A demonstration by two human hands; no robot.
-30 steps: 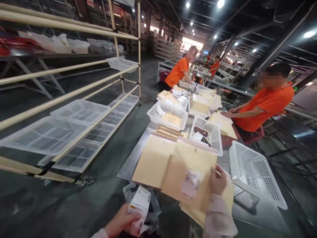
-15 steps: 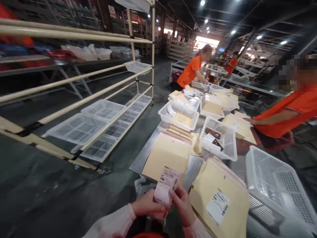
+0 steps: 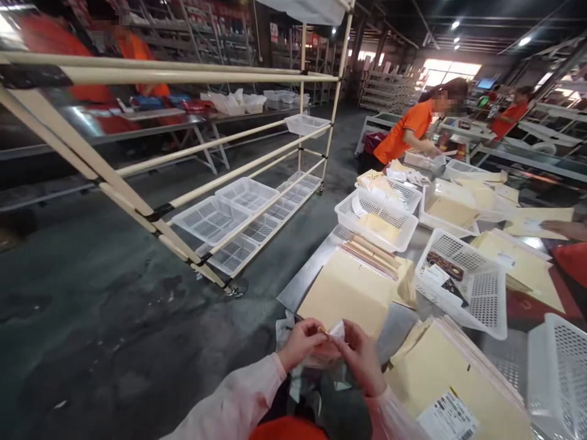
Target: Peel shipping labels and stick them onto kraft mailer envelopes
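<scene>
My left hand (image 3: 303, 346) and my right hand (image 3: 361, 355) meet at the near edge of the table, both with fingers pinched. Between them is a white paper label (image 3: 337, 330), mostly covered by the fingers and seen nearly edge-on. Just beyond lies a stack of tan padded envelopes (image 3: 351, 290). To the right of my right hand sits a second stack of envelopes (image 3: 452, 366), its top one bearing a white printed label (image 3: 448, 417). A crumpled clear plastic bag (image 3: 283, 333) hangs by the table edge beside my left hand.
White perforated baskets hold envelopes (image 3: 378, 227) and dark packets (image 3: 443, 269); another basket (image 3: 562, 366) stands at right. On the left, a pipe rack (image 3: 247, 174) carries white trays (image 3: 213, 219). A co-worker in orange (image 3: 406, 135) bends over the far table end; another person's hand (image 3: 564, 229) touches envelopes at right.
The view has swung left. The label, earlier spread out with its print showing, is now mostly hidden between my fingers. My hands have come closer together at its upper end.
</scene>
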